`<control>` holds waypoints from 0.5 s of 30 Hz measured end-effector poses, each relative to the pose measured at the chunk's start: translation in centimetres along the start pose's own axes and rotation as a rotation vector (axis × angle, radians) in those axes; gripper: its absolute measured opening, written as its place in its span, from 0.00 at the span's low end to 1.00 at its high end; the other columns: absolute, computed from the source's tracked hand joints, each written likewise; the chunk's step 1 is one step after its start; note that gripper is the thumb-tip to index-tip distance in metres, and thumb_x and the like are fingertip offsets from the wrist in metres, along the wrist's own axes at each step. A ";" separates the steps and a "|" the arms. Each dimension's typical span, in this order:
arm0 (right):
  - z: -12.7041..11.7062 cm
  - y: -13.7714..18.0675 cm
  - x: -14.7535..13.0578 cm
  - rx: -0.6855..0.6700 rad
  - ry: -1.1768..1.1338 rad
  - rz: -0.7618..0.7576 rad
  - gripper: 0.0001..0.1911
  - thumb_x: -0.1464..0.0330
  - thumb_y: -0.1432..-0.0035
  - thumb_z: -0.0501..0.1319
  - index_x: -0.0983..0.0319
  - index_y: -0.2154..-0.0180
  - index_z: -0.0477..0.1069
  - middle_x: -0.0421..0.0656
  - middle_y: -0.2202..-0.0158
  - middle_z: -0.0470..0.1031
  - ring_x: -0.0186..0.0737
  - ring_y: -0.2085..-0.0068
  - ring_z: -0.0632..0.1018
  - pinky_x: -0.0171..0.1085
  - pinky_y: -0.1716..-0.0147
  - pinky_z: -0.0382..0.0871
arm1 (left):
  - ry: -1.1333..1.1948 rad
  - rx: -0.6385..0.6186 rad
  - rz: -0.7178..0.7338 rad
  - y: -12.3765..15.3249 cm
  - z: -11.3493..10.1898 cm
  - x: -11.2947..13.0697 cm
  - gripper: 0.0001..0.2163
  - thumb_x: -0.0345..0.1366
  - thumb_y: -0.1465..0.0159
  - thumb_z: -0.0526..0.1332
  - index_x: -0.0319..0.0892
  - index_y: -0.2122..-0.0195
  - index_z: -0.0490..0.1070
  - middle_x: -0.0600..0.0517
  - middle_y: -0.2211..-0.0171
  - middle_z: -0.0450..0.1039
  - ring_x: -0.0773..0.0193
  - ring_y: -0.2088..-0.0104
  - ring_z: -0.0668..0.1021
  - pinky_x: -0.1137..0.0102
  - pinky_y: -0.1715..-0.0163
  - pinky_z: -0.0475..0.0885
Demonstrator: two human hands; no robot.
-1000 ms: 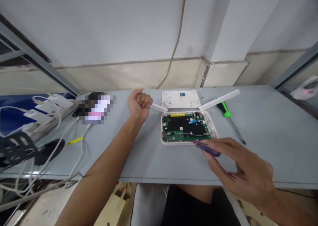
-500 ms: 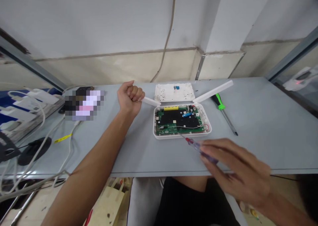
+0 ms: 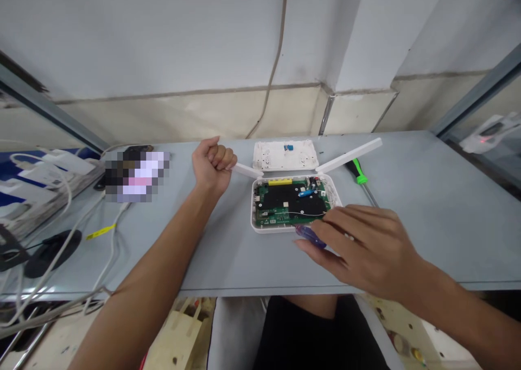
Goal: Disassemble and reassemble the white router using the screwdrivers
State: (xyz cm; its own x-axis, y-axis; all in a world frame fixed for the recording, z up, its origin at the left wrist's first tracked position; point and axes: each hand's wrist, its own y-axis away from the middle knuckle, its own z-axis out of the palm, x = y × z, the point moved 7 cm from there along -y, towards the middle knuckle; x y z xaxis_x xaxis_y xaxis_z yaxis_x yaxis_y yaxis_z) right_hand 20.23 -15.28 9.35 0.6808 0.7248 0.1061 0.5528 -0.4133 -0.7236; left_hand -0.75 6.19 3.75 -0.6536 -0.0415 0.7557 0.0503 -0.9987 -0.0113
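Router (image 3: pixel 295 203) lies lengthwise left-right, ahead-left of nearer right hand (image 3: pixel 366 241) pinching screwdriver (image 3: pixel 310 236); left hand (image 3: pixel 214 165) curled at antenna (image 3: pixel 249 171) tip, hold unclear

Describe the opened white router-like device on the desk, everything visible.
White, plastic-looking casing, open side up, flat on the desk. Inside: green circuit board, black plate, yellow strip, blue piece, thin wires. Two white antennas splay from its far edge; the left hand is closed at one's tip. The right hand, holding a purple handle, hides the near-right corner; contact there is unclear.
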 end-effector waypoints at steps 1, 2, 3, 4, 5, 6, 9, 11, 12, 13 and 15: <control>-0.1 0.1 -0.4 0.017 0.031 -0.010 0.10 0.67 0.34 0.69 0.64 0.67 0.73 0.41 0.74 0.76 0.36 0.76 0.75 0.41 0.76 0.71 | -0.002 -0.003 0.002 0.1 0.0 0.0 0.24 0.25 0.34 0.54 0.43 0.81 0.38 0.59 0.86 0.35 0.72 0.86 0.48 0.71 0.84 0.49; -0.3 0.3 -0.7 0.038 0.056 -0.014 0.10 0.68 0.35 0.70 0.64 0.67 0.74 0.41 0.74 0.77 0.36 0.76 0.76 0.41 0.76 0.71 | -0.005 -0.006 0.005 0.1 0.1 0.0 0.24 0.25 0.34 0.54 0.42 0.81 0.39 0.59 0.86 0.35 0.72 0.86 0.48 0.71 0.84 0.49; -0.5 0.6 -1.0 0.065 0.076 -0.014 0.09 0.69 0.36 0.71 0.65 0.67 0.74 0.42 0.73 0.78 0.36 0.75 0.77 0.41 0.76 0.71 | -0.007 -0.009 0.007 0.1 0.1 0.0 0.24 0.25 0.33 0.54 0.42 0.81 0.39 0.59 0.86 0.35 0.72 0.86 0.48 0.71 0.83 0.49; -0.7 0.9 -1.3 0.095 0.096 -0.011 0.09 0.69 0.37 0.72 0.66 0.66 0.75 0.43 0.73 0.79 0.37 0.75 0.78 0.41 0.76 0.72 | -0.010 -0.013 0.007 0.2 0.1 0.0 0.24 0.25 0.33 0.54 0.42 0.81 0.39 0.59 0.86 0.35 0.72 0.86 0.48 0.71 0.83 0.49; -0.9 1.2 -1.6 0.116 0.115 -0.004 0.09 0.69 0.38 0.73 0.67 0.66 0.75 0.43 0.73 0.79 0.37 0.75 0.78 0.41 0.77 0.73 | -0.013 -0.015 0.005 0.2 0.2 -0.1 0.24 0.25 0.33 0.54 0.42 0.81 0.39 0.59 0.86 0.35 0.72 0.86 0.48 0.71 0.84 0.49; -0.9 1.4 -1.8 0.119 0.131 0.006 0.10 0.69 0.39 0.73 0.67 0.66 0.76 0.44 0.73 0.79 0.37 0.76 0.78 0.41 0.78 0.73 | -0.015 -0.016 0.004 0.3 0.2 -0.1 0.24 0.25 0.33 0.53 0.42 0.82 0.39 0.58 0.86 0.35 0.72 0.85 0.48 0.70 0.84 0.49; -1.1 2.2 -2.3 0.133 0.165 0.033 0.10 0.68 0.40 0.74 0.69 0.68 0.78 0.43 0.76 0.78 0.36 0.79 0.77 0.40 0.82 0.73 | -0.013 -0.011 0.005 0.4 0.2 -0.1 0.24 0.25 0.33 0.52 0.42 0.82 0.39 0.58 0.86 0.35 0.72 0.86 0.48 0.71 0.84 0.48; -1.3 2.5 -2.5 0.138 0.163 0.051 0.10 0.70 0.41 0.75 0.70 0.67 0.79 0.43 0.77 0.78 0.35 0.80 0.76 0.39 0.83 0.73 | -0.003 -0.003 0.006 0.4 0.3 -0.1 0.24 0.26 0.33 0.52 0.42 0.82 0.39 0.58 0.86 0.35 0.73 0.86 0.48 0.71 0.84 0.48; -1.4 2.7 -2.5 0.144 0.158 0.058 0.10 0.71 0.42 0.75 0.71 0.67 0.79 0.43 0.77 0.78 0.35 0.80 0.76 0.39 0.83 0.73 | 0.002 0.002 0.005 0.4 0.3 -0.1 0.23 0.26 0.33 0.52 0.42 0.81 0.39 0.58 0.86 0.34 0.73 0.86 0.48 0.71 0.84 0.47; -1.4 2.7 -2.6 0.146 0.148 0.065 0.10 0.71 0.43 0.76 0.72 0.67 0.80 0.43 0.77 0.77 0.35 0.81 0.75 0.39 0.83 0.73 | 0.009 0.009 0.004 0.5 0.3 -0.2 0.23 0.26 0.34 0.52 0.42 0.81 0.38 0.58 0.87 0.34 0.73 0.86 0.47 0.71 0.84 0.47; -1.5 2.7 -2.8 0.143 0.141 0.063 0.11 0.71 0.44 0.76 0.74 0.66 0.80 0.42 0.78 0.76 0.34 0.81 0.74 0.39 0.84 0.72 | 0.023 0.028 0.013 0.6 0.3 -0.2 0.23 0.25 0.35 0.53 0.42 0.81 0.38 0.58 0.87 0.34 0.73 0.87 0.47 0.71 0.84 0.46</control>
State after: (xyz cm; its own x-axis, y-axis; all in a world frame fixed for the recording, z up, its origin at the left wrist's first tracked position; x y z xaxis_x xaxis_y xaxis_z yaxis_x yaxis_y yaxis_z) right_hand 20.57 -19.28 8.12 0.7782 0.6111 0.1447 0.4396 -0.3655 -0.8205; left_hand -0.42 5.65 3.79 -0.6698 -0.0557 0.7405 0.0799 -0.9968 -0.0027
